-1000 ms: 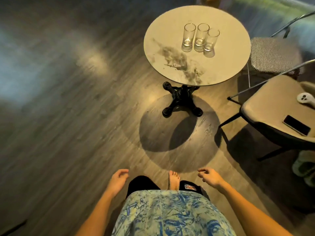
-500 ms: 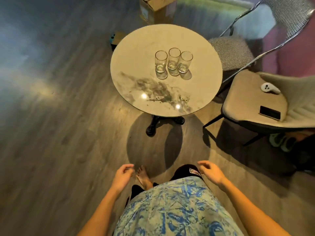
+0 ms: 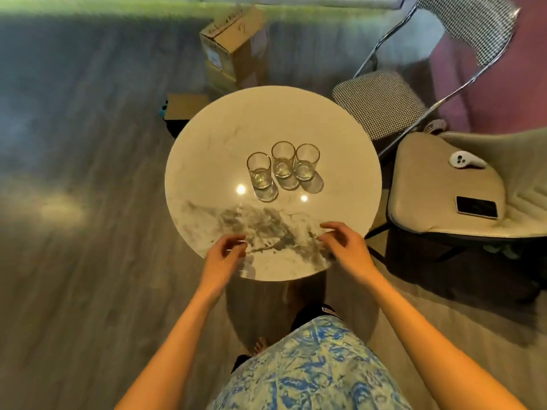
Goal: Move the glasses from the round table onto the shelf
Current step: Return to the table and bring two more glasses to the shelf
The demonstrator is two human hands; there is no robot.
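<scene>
Head view: both hands are out over the near edge of the round table [image 3: 349, 161], empty. The left hand [image 3: 223, 258] has its fingers loosely curled and parted, holding nothing; the right hand [image 3: 344, 247] is likewise half spread, thumb and fingers apart, touching no glass.

The three glasses stand upright ahead of both hands, toward the middle of the table, well clear of the fingertips. The left glass [image 3: 259, 170] is nearest the left hand; the middle glass [image 3: 283, 159] and right glass [image 3: 306, 162] sit beyond and between the hands, packed so close that their walls appear to touch or nearly so.

That crowding looks like the main risk: fingers closing around one glass could knock its neighbour over or send it sliding on the glossy top. Clear, smooth walls may also slip in a loose hold. Taking two at once would leave the middle one exposed to a bump. The shelf is not in view.
</scene>
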